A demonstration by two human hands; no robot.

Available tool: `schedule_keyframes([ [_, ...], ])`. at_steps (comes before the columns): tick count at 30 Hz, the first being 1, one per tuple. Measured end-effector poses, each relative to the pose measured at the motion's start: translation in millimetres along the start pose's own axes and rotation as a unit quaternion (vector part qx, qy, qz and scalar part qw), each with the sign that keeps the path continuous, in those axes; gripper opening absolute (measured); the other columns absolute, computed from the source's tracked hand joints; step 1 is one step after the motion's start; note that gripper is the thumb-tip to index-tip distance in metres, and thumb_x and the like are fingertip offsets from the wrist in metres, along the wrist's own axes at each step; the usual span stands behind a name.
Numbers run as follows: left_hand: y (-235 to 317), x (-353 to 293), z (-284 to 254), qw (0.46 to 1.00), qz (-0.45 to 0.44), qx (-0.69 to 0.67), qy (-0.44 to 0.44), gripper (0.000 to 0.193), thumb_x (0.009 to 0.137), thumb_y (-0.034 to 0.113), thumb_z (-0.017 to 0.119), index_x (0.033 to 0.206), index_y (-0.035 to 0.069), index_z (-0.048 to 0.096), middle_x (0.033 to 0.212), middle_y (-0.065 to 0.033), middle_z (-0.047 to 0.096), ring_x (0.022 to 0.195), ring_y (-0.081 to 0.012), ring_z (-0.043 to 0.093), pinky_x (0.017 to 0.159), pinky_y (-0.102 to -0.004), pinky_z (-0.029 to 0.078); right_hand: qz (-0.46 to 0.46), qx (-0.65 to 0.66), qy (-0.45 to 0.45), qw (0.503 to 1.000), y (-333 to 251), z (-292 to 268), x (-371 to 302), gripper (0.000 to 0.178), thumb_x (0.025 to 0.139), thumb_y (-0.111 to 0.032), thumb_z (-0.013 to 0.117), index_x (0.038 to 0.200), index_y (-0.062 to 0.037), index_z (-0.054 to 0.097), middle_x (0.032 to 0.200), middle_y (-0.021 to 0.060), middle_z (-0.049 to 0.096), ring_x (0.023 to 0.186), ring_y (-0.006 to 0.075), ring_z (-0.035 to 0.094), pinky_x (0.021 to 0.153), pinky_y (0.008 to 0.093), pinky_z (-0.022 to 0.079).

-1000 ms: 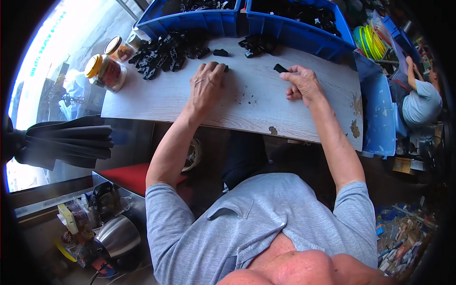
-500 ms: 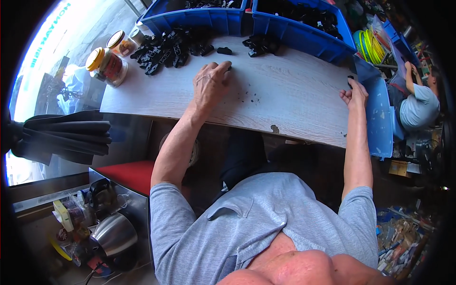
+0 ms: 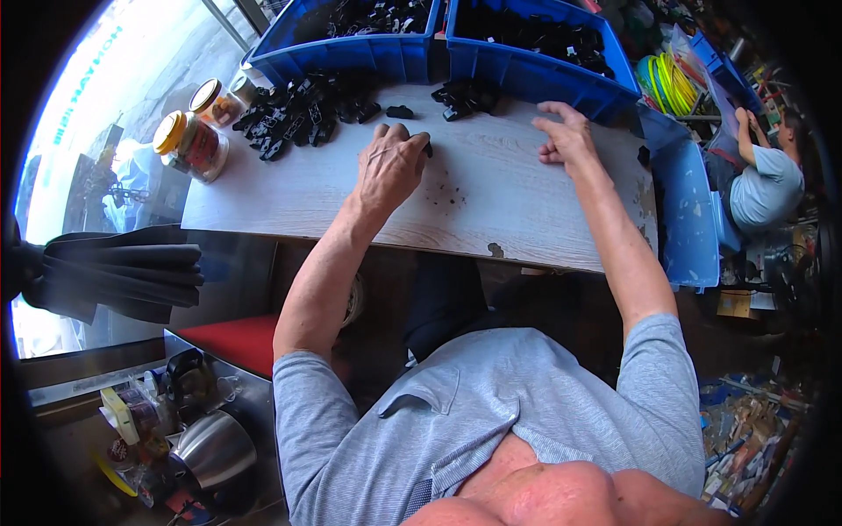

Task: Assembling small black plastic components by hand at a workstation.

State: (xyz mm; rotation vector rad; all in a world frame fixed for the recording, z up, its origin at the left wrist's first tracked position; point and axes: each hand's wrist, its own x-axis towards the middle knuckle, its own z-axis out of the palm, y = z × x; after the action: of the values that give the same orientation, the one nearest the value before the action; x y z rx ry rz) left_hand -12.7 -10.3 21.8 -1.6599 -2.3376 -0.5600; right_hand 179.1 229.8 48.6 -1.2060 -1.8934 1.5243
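Note:
My left hand (image 3: 390, 168) is closed over the pale wood-grain tabletop (image 3: 517, 188), its fingers round a small black plastic part (image 3: 428, 150) that shows only at the fingertips. My right hand (image 3: 568, 140) is above the right half of the table, fingers apart, with nothing visible in it. Another black piece (image 3: 644, 156) is at the table's right edge, beside a light-blue bin (image 3: 688, 202). Beyond my left hand, a single black part (image 3: 400, 112) lies alone between a large heap of black parts (image 3: 294, 114) and a smaller heap (image 3: 469, 96).
Two blue crates (image 3: 377, 57) of black parts stand along the far side. Left of the heap are a yellow-lidded jar (image 3: 195, 145), a second jar (image 3: 215, 103) and a can (image 3: 243, 89). Dark crumbs dot the tabletop. A co-worker (image 3: 765, 175) sits at far right.
My right hand has left the table's right edge and moved left, its fingers spreading; a black piece stays at that edge. My left hand stays in about the same place.

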Motion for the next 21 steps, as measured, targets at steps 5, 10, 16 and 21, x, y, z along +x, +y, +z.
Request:
schedule_keyframes([
  [5, -0.4, 3.1, 15.6, 0.994, -0.004, -0.027, 0.107, 0.019, 0.092, 0.023, 0.073, 0.106, 0.011, 0.078, 0.100, -0.0124, 0.072, 0.094, -0.0326, 0.066, 0.081, -0.0422, 0.055, -0.040, -0.047, -0.025, 0.998, -18.7, 34.9, 14.7, 0.053, 0.087, -0.019, 0.077, 0.137, -0.0103, 0.061, 0.071, 0.0070, 0.063, 0.051, 0.0126, 0.061, 0.046, 0.0295, 0.057],
  [10, 7.4, 6.8, 25.5, 0.991, -0.032, -0.081, 0.104, 0.017, 0.093, 0.022, 0.071, 0.101, 0.008, 0.078, 0.097, -0.0114, 0.072, 0.091, -0.0323, 0.066, 0.079, -0.0426, 0.054, -0.048, -0.064, -0.028, 0.996, -23.8, 57.2, 27.7, 0.057, 0.084, -0.014, 0.079, 0.138, -0.0125, 0.060, 0.075, 0.0071, 0.065, 0.050, 0.0117, 0.058, 0.043, 0.0292, 0.055],
  [16, 11.1, 5.3, 21.8, 0.992, -0.017, -0.090, 0.083, 0.023, 0.091, 0.017, 0.071, 0.112, 0.009, 0.073, 0.102, -0.0102, 0.072, 0.096, -0.0323, 0.065, 0.081, -0.0423, 0.055, -0.071, -0.099, -0.037, 0.992, -21.7, 62.3, 35.0, 0.056, 0.085, -0.016, 0.080, 0.137, -0.0144, 0.060, 0.072, 0.0042, 0.061, 0.050, 0.0108, 0.056, 0.041, 0.0279, 0.053],
  [21, 6.0, 3.4, 27.6, 0.992, 0.032, -0.100, 0.072, 0.029, 0.090, 0.012, 0.069, 0.119, 0.009, 0.070, 0.109, -0.0094, 0.072, 0.100, -0.0325, 0.065, 0.085, -0.0420, 0.055, -0.092, -0.120, -0.028, 0.988, -22.3, 65.2, 32.8, 0.054, 0.085, -0.017, 0.080, 0.135, -0.0130, 0.061, 0.069, 0.0031, 0.058, 0.051, 0.0102, 0.056, 0.041, 0.0275, 0.052],
])
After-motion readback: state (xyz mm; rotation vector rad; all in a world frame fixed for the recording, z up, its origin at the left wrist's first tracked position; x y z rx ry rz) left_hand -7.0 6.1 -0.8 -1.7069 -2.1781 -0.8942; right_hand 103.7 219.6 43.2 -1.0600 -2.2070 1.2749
